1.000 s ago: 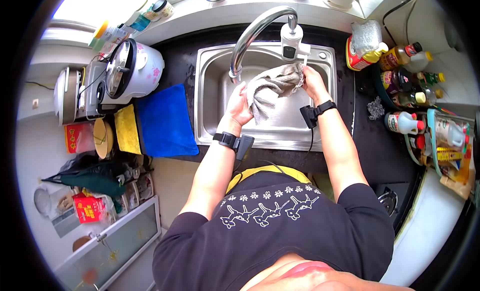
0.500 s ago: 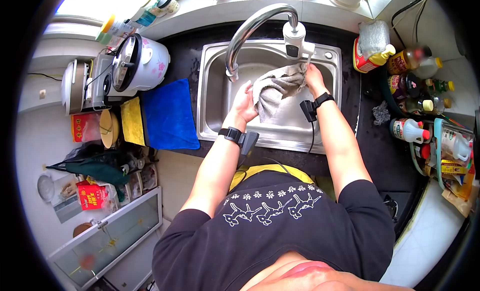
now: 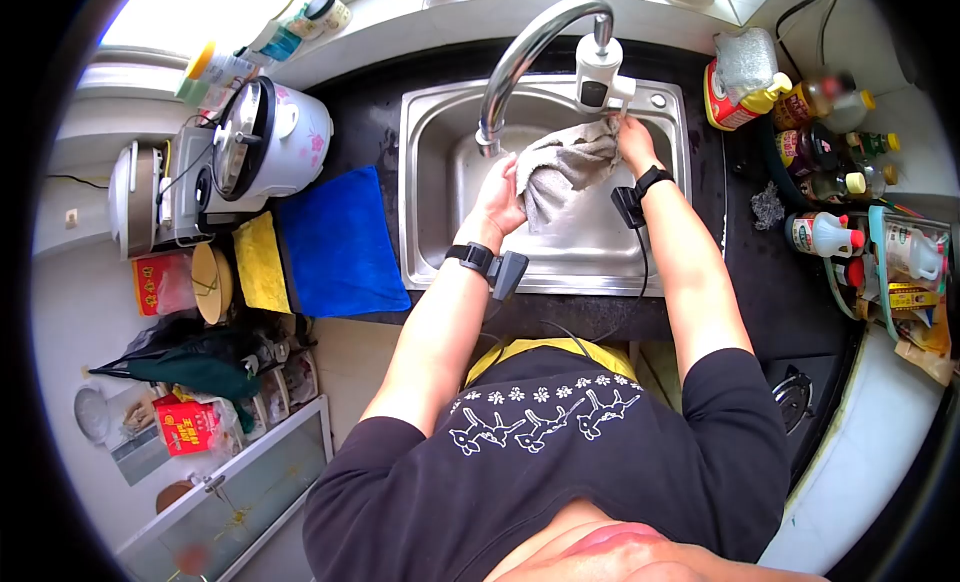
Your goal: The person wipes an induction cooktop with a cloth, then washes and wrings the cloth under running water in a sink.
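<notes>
A crumpled grey-beige cloth [image 3: 563, 172] is held between my two hands above the steel sink [image 3: 430, 272]. My left hand [image 3: 500, 197] is closed on the cloth's left edge, with its fingertips partly hidden by the cloth. Near the base of the tap, my right hand [image 3: 635, 145] grips the cloth's upper right end. The chrome tap [image 3: 530, 42] arches over the sink, its spout just above my left fingertips. The white tap body [image 3: 597, 72] stands behind the cloth.
On the left lie a blue cloth [image 3: 345, 244] and a yellow cloth [image 3: 262, 262], beside a white rice cooker [image 3: 290, 137]. Several bottles [image 3: 830, 235] and a scouring pad [image 3: 768, 207] are on the right. A black cable [image 3: 640, 282] hangs from my right wrist.
The camera view has shifted slightly. Both hands still hold the cloth, which hangs a little more bunched together than before.
</notes>
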Demonstrator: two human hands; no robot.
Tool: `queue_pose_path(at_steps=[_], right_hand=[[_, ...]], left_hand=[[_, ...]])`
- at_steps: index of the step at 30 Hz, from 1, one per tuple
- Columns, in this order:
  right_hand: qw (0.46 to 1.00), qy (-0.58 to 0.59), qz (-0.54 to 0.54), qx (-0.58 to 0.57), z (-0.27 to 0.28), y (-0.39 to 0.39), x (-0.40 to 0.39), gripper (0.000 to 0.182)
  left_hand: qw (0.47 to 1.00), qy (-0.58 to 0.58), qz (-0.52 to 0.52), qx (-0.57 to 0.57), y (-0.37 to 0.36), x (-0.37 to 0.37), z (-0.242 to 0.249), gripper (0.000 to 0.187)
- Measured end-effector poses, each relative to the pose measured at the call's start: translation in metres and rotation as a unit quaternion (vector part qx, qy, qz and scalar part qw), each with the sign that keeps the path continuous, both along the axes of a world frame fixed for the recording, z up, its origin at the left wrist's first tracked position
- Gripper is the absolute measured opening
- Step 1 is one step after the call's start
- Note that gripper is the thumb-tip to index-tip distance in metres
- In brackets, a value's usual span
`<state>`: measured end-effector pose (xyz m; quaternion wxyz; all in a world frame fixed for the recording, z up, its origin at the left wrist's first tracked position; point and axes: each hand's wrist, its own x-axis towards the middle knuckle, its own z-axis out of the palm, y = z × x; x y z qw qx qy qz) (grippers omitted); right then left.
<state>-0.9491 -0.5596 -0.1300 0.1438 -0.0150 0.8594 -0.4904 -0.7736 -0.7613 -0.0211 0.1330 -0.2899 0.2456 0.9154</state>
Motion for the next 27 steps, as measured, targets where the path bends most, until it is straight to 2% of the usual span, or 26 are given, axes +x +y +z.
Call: queue_pose_path(at_steps=[2, 3, 4, 5, 7, 9, 10, 13, 15, 20, 27], right_hand=[[0.997, -0.005, -0.046, -0.068, -0.025, -0.001, 0.002, 0.04], [0.997, -0.01, -0.044, -0.06, -0.018, -0.002, 0.013, 0.04], [0.975, -0.126, -0.074, -0.17, 0.005, -0.007, 0.026, 0.041], [0.926, -0.238, -0.101, -0.276, 0.02, -0.013, 0.037, 0.042], [0.857, -0.321, -0.075, -0.397, 0.035, -0.023, 0.058, 0.044], [0.845, -0.321, -0.081, -0.42, 0.064, -0.038, 0.079, 0.037], [0.844, -0.296, -0.047, -0.445, 0.069, -0.043, 0.088, 0.032], [0.839, -0.275, -0.043, -0.467, 0.064, -0.058, 0.105, 0.029], [0.829, -0.284, -0.041, -0.481, 0.066, -0.062, 0.111, 0.03], [0.812, -0.322, 0.012, -0.487, 0.085, -0.076, 0.123, 0.034], [0.839, -0.344, 0.055, -0.419, 0.089, -0.086, 0.128, 0.032]], left_hand=[[1.0, -0.002, 0.012, 0.012, -0.004, 0.003, -0.008, 0.049], [1.0, 0.001, 0.022, 0.017, -0.005, 0.006, -0.01, 0.047], [0.999, 0.001, 0.036, 0.011, -0.007, 0.011, -0.005, 0.042], [0.999, 0.002, 0.04, 0.015, -0.01, 0.014, -0.007, 0.042], [0.996, 0.007, 0.084, 0.007, -0.021, 0.022, -0.006, 0.04], [0.996, 0.01, 0.091, 0.015, -0.033, 0.031, 0.001, 0.036], [0.996, 0.02, 0.09, 0.009, -0.04, 0.037, 0.004, 0.036], [0.996, 0.033, 0.082, 0.027, -0.06, 0.054, 0.007, 0.034], [0.995, 0.022, 0.093, -0.034, -0.069, 0.069, 0.006, 0.034], [0.992, 0.012, 0.115, -0.049, -0.091, 0.096, 0.006, 0.033], [0.99, 0.022, 0.132, -0.041, -0.112, 0.118, 0.019, 0.035]])
